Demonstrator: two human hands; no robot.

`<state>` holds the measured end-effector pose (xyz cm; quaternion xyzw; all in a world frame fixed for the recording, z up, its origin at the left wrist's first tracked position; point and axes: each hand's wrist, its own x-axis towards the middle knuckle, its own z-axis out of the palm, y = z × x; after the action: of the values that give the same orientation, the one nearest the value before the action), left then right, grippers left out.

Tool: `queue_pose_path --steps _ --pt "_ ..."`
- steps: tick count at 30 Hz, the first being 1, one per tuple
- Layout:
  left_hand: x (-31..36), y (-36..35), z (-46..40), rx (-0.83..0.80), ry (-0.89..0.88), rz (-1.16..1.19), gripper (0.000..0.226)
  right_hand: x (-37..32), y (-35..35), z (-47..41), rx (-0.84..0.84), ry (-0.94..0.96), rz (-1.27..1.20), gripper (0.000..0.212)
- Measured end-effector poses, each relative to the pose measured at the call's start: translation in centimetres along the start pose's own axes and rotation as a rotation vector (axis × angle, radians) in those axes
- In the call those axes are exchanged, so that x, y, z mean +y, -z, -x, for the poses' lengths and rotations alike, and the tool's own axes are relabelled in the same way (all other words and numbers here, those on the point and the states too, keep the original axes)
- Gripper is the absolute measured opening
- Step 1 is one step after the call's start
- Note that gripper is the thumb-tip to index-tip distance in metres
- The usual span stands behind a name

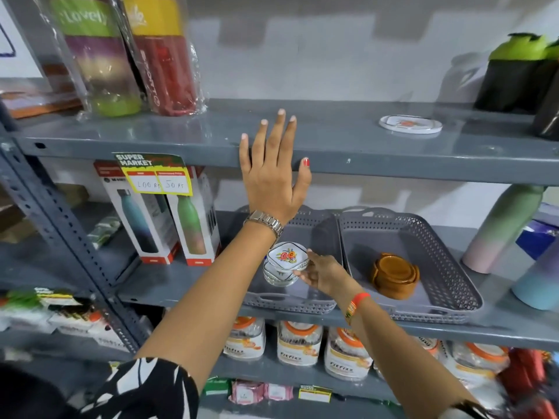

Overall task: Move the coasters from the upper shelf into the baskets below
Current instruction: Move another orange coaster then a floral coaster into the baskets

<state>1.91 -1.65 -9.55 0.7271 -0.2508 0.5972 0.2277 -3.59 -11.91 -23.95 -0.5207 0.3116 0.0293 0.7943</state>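
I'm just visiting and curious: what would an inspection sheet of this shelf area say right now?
Surface: grey metal upper shelf, mostly bare; lower shelf holds two grey baskets.
Job's things: one round floral coaster on the upper shelf; floral coasters stacked in the left basket; brown coaster set in the right basket.
Clutter: wrapped bottles, boxed bottles, jars below.
Grippers: left hand spread open, raised in front of the upper shelf's edge; right hand holding the top floral coaster.
Cables: nothing seen.
Surroundings: white wall, price tag.
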Motion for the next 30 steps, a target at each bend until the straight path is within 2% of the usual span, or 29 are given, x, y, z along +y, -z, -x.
queue_pose_path --steps 3,6,9,18,22,25,27,30 --pt "0.0 -0.2 0.0 0.007 -0.002 -0.009 0.055 0.3 -1.2 -1.2 0.030 -0.030 0.120 0.025" --pt "-0.1 -0.4 0.0 0.014 -0.002 -0.014 0.055 0.9 -1.6 -2.0 0.039 -0.074 0.168 0.013" --pt "-0.1 -0.5 0.0 0.020 0.001 -0.018 0.055 1.5 -1.4 -2.8 0.032 -0.095 0.143 0.021" --pt "0.0 -0.8 -0.1 0.049 0.003 -0.019 0.055 2.7 -1.2 -4.0 0.019 -0.137 -0.088 0.022" --pt "-0.1 -0.9 -0.1 0.060 0.000 -0.024 0.055 2.7 -1.8 -3.9 0.064 -0.139 -0.266 0.014" --pt "-0.1 -0.9 0.0 0.060 -0.004 -0.025 0.055 2.5 -2.3 -3.5 0.124 -0.109 -0.388 0.016" --pt "-0.2 -0.9 0.0 0.060 -0.007 -0.031 0.054 2.5 -2.7 -3.3 0.171 -0.079 -0.395 0.024" --pt "-0.2 -0.9 -0.1 0.057 -0.006 -0.031 0.055 2.4 -3.1 -2.7 0.209 -0.049 -0.269 0.031"
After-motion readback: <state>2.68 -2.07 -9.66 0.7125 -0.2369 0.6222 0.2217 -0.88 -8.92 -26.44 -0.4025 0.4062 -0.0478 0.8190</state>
